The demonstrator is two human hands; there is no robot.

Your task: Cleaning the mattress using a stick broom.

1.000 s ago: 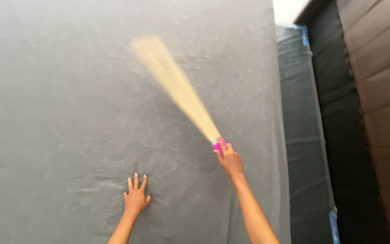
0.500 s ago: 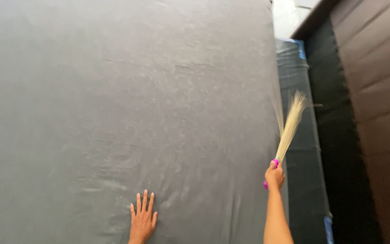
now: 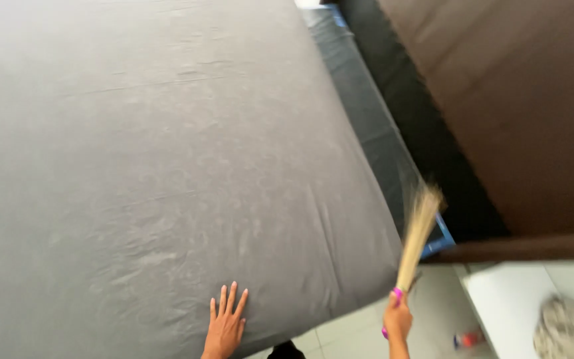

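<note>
Beside the bed corner, right hand fingers gripping broom, now swung off sheet, left hand still flat, fingers spread.

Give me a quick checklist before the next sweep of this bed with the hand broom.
1. Right hand gripping the broom by its pink handle: ok.
2. Left hand flat on the grey sheet, fingers spread: ok.
3. Bristles over the sheet: not ok, they point up past the bed's right corner.
4. Sheet smooth: not ok, creases near the left hand.
5. Dust left on the sheet: cannot tell.
</note>
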